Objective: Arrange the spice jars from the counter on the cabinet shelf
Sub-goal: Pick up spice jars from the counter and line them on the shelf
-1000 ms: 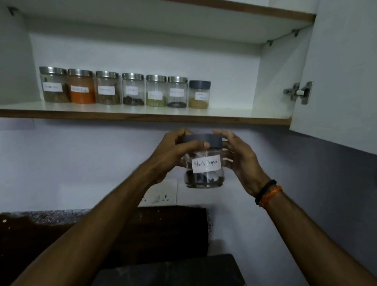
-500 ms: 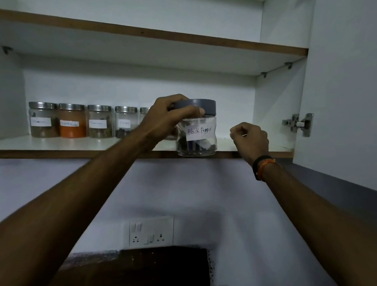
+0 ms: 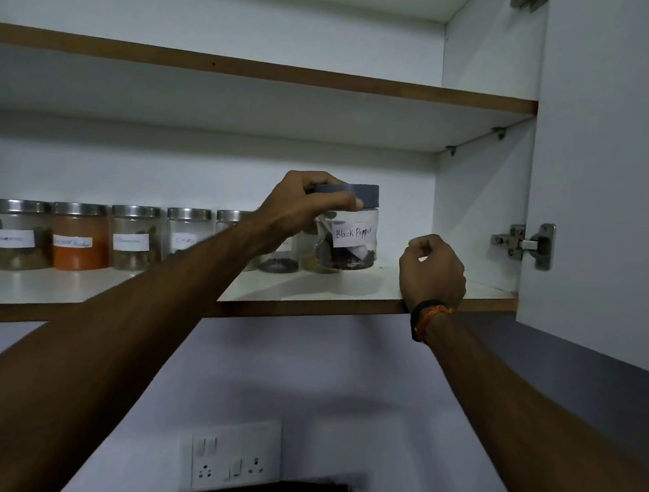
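Near the end, by the look of it. Row of labelled spice jars [image 3: 80, 235] already lined up along the back of the cabinet shelf [image 3: 311, 286], steel lids, labels facing out; orange powder in the second from left, darker contents in the others, handwriting too small to read. More jars at the right end of the row, partly hidden behind the forearm and the held jar. Black Pepper jar [image 3: 347, 229] at the right end of that row, bottom on or just above the shelf board, contact hard to tell from this angle, faint shadow under it. Not released yet.

Left hand [image 3: 307, 204] gripping the jar from above, fingers curled over the grey lid [image 3: 361, 194], thumb along the front rim. Right hand [image 3: 430, 269] loosely clenched, holding nothing, knuckles up at the shelf front edge just right of the jar, apart from it; black and orange bands on the wrist.

Jar itself: clear, squat, rounded glass or plastic, grey lid unlike the steel ones, white paper label with "Black Pepper" handwritten, dark peppercorns filling only the bottom part. Upright, label to the front.

Left to do, likely: let go, maybe nudge back into line. Counter out of view, so remaining jars unknown. Cabinet door [image 3: 617, 178] open at right.
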`<state>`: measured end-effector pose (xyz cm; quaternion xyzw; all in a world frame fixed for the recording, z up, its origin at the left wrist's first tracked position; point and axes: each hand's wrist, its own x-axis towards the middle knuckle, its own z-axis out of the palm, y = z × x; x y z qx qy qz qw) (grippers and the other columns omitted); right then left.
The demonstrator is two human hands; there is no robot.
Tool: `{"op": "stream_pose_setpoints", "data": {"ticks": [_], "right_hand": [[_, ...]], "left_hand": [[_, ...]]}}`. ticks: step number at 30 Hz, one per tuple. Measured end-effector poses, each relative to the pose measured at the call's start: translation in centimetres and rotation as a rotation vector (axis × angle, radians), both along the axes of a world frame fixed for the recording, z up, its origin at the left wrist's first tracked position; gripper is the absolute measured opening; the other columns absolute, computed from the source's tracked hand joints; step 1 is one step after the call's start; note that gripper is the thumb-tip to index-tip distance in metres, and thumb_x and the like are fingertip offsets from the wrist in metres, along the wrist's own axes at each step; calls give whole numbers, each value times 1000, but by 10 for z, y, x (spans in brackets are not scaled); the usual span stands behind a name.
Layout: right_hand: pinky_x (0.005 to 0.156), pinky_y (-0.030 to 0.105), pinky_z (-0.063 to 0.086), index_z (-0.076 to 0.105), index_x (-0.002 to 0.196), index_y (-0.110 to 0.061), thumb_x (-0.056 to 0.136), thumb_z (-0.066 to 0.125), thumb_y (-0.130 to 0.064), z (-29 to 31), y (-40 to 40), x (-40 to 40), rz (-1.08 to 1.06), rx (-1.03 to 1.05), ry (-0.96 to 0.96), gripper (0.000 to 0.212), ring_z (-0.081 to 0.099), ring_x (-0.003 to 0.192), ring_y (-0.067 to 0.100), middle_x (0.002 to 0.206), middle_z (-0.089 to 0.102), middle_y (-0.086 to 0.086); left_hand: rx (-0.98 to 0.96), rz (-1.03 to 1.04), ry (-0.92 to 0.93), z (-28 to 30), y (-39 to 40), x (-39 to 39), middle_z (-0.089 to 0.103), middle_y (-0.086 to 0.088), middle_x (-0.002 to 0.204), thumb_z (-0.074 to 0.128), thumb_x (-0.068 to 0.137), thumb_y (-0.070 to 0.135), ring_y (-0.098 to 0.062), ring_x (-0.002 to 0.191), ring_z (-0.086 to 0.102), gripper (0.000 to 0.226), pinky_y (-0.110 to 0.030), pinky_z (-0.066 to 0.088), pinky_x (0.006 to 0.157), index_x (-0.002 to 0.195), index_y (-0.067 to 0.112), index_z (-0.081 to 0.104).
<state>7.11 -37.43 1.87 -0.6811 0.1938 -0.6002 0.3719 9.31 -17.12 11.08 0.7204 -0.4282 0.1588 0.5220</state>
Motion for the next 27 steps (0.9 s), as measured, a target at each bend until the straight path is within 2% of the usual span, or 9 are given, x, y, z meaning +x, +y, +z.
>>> {"op": "stream_pose_setpoints", "data": {"ticks": [3, 4, 7, 9, 13, 18, 23, 27], "right_hand": [[67, 27, 35, 66, 94, -22, 88, 56, -14, -5, -1, 1, -34, -33, -102, 14, 48, 78, 11, 98, 67, 0], [67, 27, 35, 65, 95, -20, 88, 56, -12, -6, 0, 1, -49, -42, -126, 14, 47, 77, 11, 97, 66, 1], [64, 27, 36, 63, 93, -18, 87, 55, -10, -7, 1, 2, -67, -49, -164, 13, 48, 73, 13, 90, 66, 1], [61, 23, 34, 62, 89, -19, 87, 55, -10, -8, 0, 4, -66, -52, -170, 11, 50, 70, 13, 84, 65, -1], [55, 13, 28, 62, 86, -21, 90, 54, -16, -8, -1, 9, -80, -44, -159, 11, 50, 60, 13, 70, 59, -3], [55, 10, 27, 67, 88, -15, 96, 53, -23, -8, -4, 13, -110, -39, -131, 18, 39, 50, 0, 60, 53, -4], [53, 10, 25, 68, 84, -16, 94, 56, -21, -9, -2, 12, -119, -55, -117, 17, 39, 48, 0, 53, 42, -13], [54, 10, 25, 69, 82, -15, 92, 56, -19, -9, -2, 11, -120, -59, -125, 17, 40, 47, 1, 52, 40, -16]], "left_hand": [[9, -10, 16, 5, -23, 24, 70, -5, 105, 81, 76, 25, -32, 104, 66, 41, -35, 59, 69, 110, 7, 68], [15, -8, 19, 7, -31, 31, 69, -5, 105, 82, 78, 21, -32, 103, 67, 40, -31, 58, 67, 112, 7, 66], [74, 1, 16, 15, -53, 52, 64, -6, 111, 81, 78, 21, -30, 104, 65, 50, -39, 60, 84, 122, 11, 59], [116, 3, -1, 20, -65, 65, 63, -7, 114, 83, 72, 28, -28, 104, 64, 59, -43, 59, 90, 124, 15, 57], [186, 19, -26, 24, -86, 87, 65, -4, 110, 78, 60, 39, -23, 98, 66, 69, -39, 58, 88, 123, 21, 58], [297, 17, -43, 22, -105, 115, 68, -5, 111, 80, 68, 35, -21, 94, 69, 65, -38, 59, 88, 128, 21, 58], [415, 68, -92, 24, -116, 134, 66, 1, 113, 78, 59, 46, -18, 98, 66, 77, -38, 58, 90, 130, 25, 58], [456, 95, -121, 30, -117, 139, 66, 9, 110, 78, 58, 51, -15, 96, 66, 71, -38, 58, 86, 124, 34, 59]]}}
